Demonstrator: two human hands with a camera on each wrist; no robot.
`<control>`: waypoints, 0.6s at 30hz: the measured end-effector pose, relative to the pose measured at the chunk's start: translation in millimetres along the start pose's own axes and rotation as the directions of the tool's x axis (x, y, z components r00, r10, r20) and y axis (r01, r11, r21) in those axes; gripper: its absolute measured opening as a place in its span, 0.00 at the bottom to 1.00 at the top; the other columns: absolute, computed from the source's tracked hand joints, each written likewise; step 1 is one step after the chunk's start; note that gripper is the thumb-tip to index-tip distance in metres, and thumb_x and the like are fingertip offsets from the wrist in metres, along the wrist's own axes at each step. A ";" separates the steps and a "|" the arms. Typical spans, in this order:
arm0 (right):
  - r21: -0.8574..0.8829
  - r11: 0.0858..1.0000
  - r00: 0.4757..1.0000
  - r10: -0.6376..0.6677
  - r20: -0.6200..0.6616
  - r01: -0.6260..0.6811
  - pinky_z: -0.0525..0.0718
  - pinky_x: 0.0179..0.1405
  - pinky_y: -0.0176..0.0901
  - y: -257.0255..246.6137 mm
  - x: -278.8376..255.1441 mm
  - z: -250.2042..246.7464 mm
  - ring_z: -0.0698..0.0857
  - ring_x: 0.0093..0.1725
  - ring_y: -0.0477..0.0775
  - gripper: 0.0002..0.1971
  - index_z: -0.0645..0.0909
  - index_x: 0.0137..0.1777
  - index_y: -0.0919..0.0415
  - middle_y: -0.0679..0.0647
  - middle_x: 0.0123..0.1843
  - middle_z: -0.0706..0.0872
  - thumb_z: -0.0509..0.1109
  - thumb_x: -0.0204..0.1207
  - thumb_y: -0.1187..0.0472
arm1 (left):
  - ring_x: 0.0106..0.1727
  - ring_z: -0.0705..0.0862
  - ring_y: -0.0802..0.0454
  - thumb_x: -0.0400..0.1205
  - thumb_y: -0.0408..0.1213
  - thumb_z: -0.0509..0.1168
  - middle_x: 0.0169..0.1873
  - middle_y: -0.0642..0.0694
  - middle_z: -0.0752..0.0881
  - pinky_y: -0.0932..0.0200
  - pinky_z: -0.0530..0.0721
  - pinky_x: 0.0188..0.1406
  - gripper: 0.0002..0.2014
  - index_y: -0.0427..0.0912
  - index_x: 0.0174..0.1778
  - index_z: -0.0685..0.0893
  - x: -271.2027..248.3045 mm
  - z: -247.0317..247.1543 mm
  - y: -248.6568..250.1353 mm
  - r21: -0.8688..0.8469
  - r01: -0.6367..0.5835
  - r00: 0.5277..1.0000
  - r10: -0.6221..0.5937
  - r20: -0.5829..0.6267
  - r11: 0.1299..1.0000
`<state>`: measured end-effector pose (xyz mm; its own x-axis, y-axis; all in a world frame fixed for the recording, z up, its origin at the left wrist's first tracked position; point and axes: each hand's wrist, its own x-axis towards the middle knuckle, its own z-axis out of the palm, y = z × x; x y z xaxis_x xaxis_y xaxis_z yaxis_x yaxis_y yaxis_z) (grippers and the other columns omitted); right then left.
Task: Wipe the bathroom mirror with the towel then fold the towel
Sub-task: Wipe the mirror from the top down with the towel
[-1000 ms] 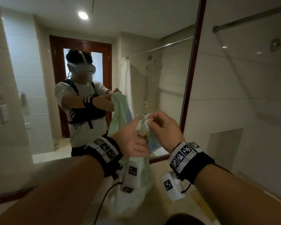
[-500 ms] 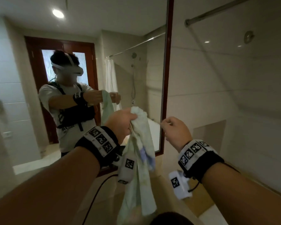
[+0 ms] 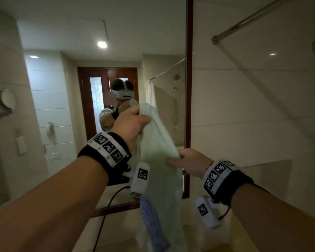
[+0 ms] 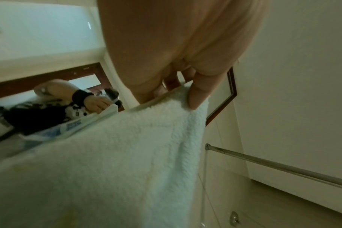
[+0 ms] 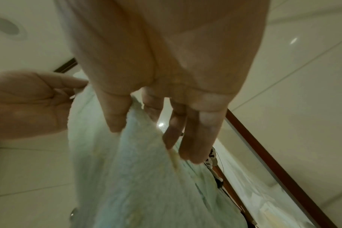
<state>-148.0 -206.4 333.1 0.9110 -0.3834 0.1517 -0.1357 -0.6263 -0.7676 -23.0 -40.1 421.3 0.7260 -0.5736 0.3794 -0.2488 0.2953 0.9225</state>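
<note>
Head view: your left hand [image 3: 130, 124] grips the towel [image 3: 158, 171] by its top, raised before the mirror [image 3: 65, 110]; your right hand [image 3: 189, 161] pinches its side edge lower down.
Left wrist: thumb and fingers [image 4: 198, 91] clamp the towel's hem.
Right wrist: thumb and fingers [image 5: 193, 138] pinch a fold of the hanging towel.

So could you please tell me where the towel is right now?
In the head view the towel hangs mid-frame before the mirror's right edge, its top gripped by the left hand and a side edge pinched lower down by the right hand.
</note>
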 end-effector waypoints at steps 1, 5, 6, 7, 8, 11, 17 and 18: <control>0.034 0.999 1.000 0.009 0.016 -0.010 0.91 0.57 0.61 1.1 2.6 -8.5 0.94 0.50 0.53 0.20 0.88 0.57 0.51 0.50 0.51 0.94 0.72 0.73 0.38 | 0.58 0.90 0.36 0.81 0.27 0.68 0.54 0.38 0.92 0.35 0.89 0.61 0.13 0.46 0.56 0.92 3.6 -2.2 2.4 0.064 -0.029 0.998 0.032 -0.048 0.998; -0.145 0.987 0.995 -0.078 -0.060 0.069 0.91 0.53 0.58 -12.1 13.6 -44.3 0.92 0.49 0.58 0.16 0.86 0.52 0.55 0.55 0.49 0.92 0.72 0.78 0.42 | 0.52 0.90 0.48 0.78 0.39 0.75 0.50 0.50 0.91 0.45 0.91 0.57 0.08 0.54 0.52 0.91 25.5 -16.4 8.1 0.531 -0.095 0.970 0.198 -0.140 0.842; -0.238 0.968 0.990 -0.108 -0.088 0.085 0.88 0.48 0.52 -17.9 16.7 -52.5 0.90 0.46 0.56 0.14 0.84 0.47 0.55 0.54 0.46 0.90 0.71 0.80 0.44 | 0.49 0.90 0.49 0.78 0.40 0.75 0.48 0.50 0.91 0.45 0.91 0.55 0.06 0.52 0.50 0.91 32.9 -20.0 9.0 0.664 -0.105 0.960 0.250 -0.128 0.741; -0.328 0.940 0.985 -0.134 -0.104 0.094 0.83 0.42 0.47 -24.7 19.4 -59.9 0.87 0.42 0.54 0.14 0.81 0.42 0.54 0.52 0.41 0.87 0.71 0.80 0.44 | 0.46 0.90 0.48 0.77 0.41 0.76 0.46 0.48 0.90 0.45 0.91 0.53 0.03 0.50 0.46 0.91 38.6 -22.3 10.5 0.773 -0.114 0.951 0.295 -0.098 0.624; -0.421 0.903 0.982 -0.146 -0.116 0.084 0.78 0.38 0.46 -33.3 20.9 -66.2 0.84 0.39 0.52 0.16 0.78 0.38 0.53 0.51 0.38 0.83 0.70 0.81 0.44 | 0.44 0.89 0.47 0.76 0.43 0.76 0.44 0.45 0.89 0.44 0.91 0.51 0.03 0.49 0.40 0.90 43.8 -23.7 12.4 0.846 -0.121 0.943 0.327 -0.065 0.519; -0.615 0.788 0.969 -0.163 -0.185 0.016 0.75 0.34 0.44 -52.0 33.5 -80.9 0.81 0.38 0.51 0.18 0.76 0.35 0.53 0.51 0.37 0.82 0.65 0.83 0.44 | 0.46 0.87 0.46 0.77 0.45 0.74 0.47 0.43 0.86 0.43 0.90 0.52 0.06 0.47 0.41 0.87 58.3 -24.3 16.6 0.905 -0.169 0.933 0.360 0.019 0.391; -0.784 0.593 0.926 -0.165 -0.341 -0.183 0.85 0.43 0.46 -94.4 53.3 -96.9 0.85 0.41 0.55 0.23 0.84 0.42 0.58 0.54 0.43 0.84 0.54 0.87 0.46 | 0.41 0.91 0.49 0.77 0.44 0.74 0.43 0.47 0.90 0.45 0.93 0.47 0.10 0.45 0.50 0.87 86.5 -29.7 37.0 0.814 -0.188 0.965 0.258 0.049 0.550; -0.781 0.591 0.928 -0.139 -0.347 -0.204 0.84 0.41 0.45 -101.1 57.1 -100.8 0.85 0.42 0.54 0.23 0.84 0.43 0.59 0.55 0.43 0.85 0.54 0.87 0.47 | 0.40 0.91 0.49 0.77 0.44 0.75 0.43 0.46 0.90 0.46 0.93 0.46 0.10 0.43 0.49 0.87 92.0 -31.5 41.8 0.806 -0.172 0.972 0.229 0.046 0.566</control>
<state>-121.5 -233.4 482.1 0.7291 -0.5041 0.4629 -0.5696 -0.8219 0.0020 53.6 -56.5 492.5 0.6191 -0.5253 0.5838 -0.7825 -0.3504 0.5147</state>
